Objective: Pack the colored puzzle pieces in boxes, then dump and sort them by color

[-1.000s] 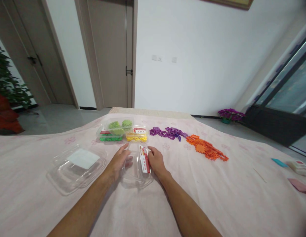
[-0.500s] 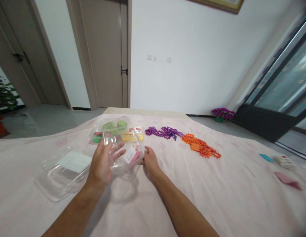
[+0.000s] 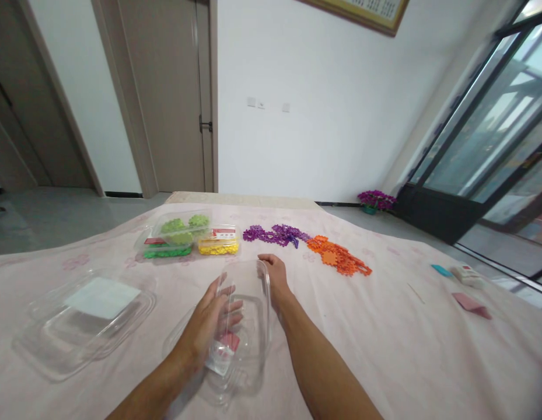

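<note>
A clear plastic container point(image 3: 253, 326), tipped on its side, is between my two hands just above the cloth. My left hand point(image 3: 212, 318) presses against its left side, fingers showing through the plastic. My right hand point(image 3: 275, 277) grips its upper right rim. A label and a pink-red patch show low on the clear plastic. Another clear edge shows below my left hand; whether it belongs to a second container I cannot tell. To the left lies a clear container point(image 3: 122, 326) with a white label.
Farther back stand clear boxes holding green pieces point(image 3: 168, 249) and yellow pieces point(image 3: 218, 247). Purple pieces point(image 3: 275, 234) and orange pieces point(image 3: 338, 255) lie loose on the pink cloth point(image 3: 362, 350). At right are a blue item point(image 3: 441, 270), a whitish block point(image 3: 467, 275) and a pink piece point(image 3: 472, 305).
The container between my hands has come down nearer to me and turned up onto its side. Both hands moved with it. The boxes behind are now uncovered, and the view has shifted right.
</note>
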{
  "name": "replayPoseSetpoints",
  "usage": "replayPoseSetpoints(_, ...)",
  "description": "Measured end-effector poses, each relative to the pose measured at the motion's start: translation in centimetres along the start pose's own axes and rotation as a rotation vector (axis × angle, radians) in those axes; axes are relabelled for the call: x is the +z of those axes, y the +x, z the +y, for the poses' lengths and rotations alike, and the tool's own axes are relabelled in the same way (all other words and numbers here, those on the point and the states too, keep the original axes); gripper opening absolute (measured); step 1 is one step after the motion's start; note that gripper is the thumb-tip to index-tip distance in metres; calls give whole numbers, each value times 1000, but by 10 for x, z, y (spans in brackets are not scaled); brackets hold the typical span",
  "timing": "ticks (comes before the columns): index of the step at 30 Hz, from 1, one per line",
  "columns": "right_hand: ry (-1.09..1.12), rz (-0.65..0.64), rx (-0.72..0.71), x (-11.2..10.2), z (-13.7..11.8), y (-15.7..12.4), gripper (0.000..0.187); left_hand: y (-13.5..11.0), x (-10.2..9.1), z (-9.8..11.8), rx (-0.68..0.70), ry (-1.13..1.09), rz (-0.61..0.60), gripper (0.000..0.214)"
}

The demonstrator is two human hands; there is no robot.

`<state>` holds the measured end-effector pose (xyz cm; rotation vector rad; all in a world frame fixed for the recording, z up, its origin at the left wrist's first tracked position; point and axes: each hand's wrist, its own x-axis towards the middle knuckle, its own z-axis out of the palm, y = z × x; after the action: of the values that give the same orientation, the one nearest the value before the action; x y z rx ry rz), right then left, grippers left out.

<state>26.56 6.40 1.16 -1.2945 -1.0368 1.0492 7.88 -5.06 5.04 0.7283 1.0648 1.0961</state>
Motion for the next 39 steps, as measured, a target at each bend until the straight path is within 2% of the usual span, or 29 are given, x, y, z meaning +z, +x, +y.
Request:
replayPoseSetpoints(2, 100, -144, 120, -7, -13, -5, 42, 8, -5, 4, 96, -42, 74, 62)
replayPoseSetpoints(5, 189, -591, 286, -17, -36, -21, 60, 17, -10, 11, 249, -105, 191, 59)
replayPoseSetpoints(7, 158, -831, 288, -20, -52, -33, 73, 20, -12, 13, 333, -119, 242, 58)
replayPoseSetpoints(9, 107, -968, 255, -19, -66, -45, 82, 22, -14, 14, 401, -109, 275, 58)
replayPoseSetpoints(11, 67, -981, 239, -13, -78, -55, 86, 24, -16, 12, 436, -93, 295, 59)
replayPoseSetpoints(14, 13, -815, 237, 2, -85, -69, 87, 27, -19, 8, 447, -66, 277, 63)
replayPoseSetpoints(17, -57, -694, 213, 13, -76, -78, 83, 31, -21, 4, 427, -25, 217, 67)
replayPoseSetpoints(20, -143, -585, 179, 7, -61, -66, 69, 34, -26, 6, 398, 83, 131, 70)
replayPoseSetpoints(23, -281, -341, 83, -22, -60, -26, 58, 40, -39, 7, 435, 245, 71, 65)
replayPoseSetpoints(25, -423, -94, -33, -52, -70, 13, 54, 46, -50, 6, 453, 315, 80, 63)
replayPoseSetpoints(28, -791, 321, -164, -99, -91, 71, 57, 55, -63, 0, 408, 337, 136, 66)
replayPoseSetpoints(30, -996, 537, -185, -124, -99, 102, 58, 59, -65, -3, 378, 318, 147, 65)
replayPoseSetpoints(32, -1145, 642, -201, -139, -101, 125, 57, 60, -64, -4, 370, 304, 154, 62)
replayPoseSetpoints(34, -1255, 689, -214, -145, -95, 141, 57, 59, -62, -3, 369, 297, 164, 57)
replayPoseSetpoints(39, -1430, 638, -265, -135, -70, 169, 61, 58, -63, -1, 342, 317, 148, 45)
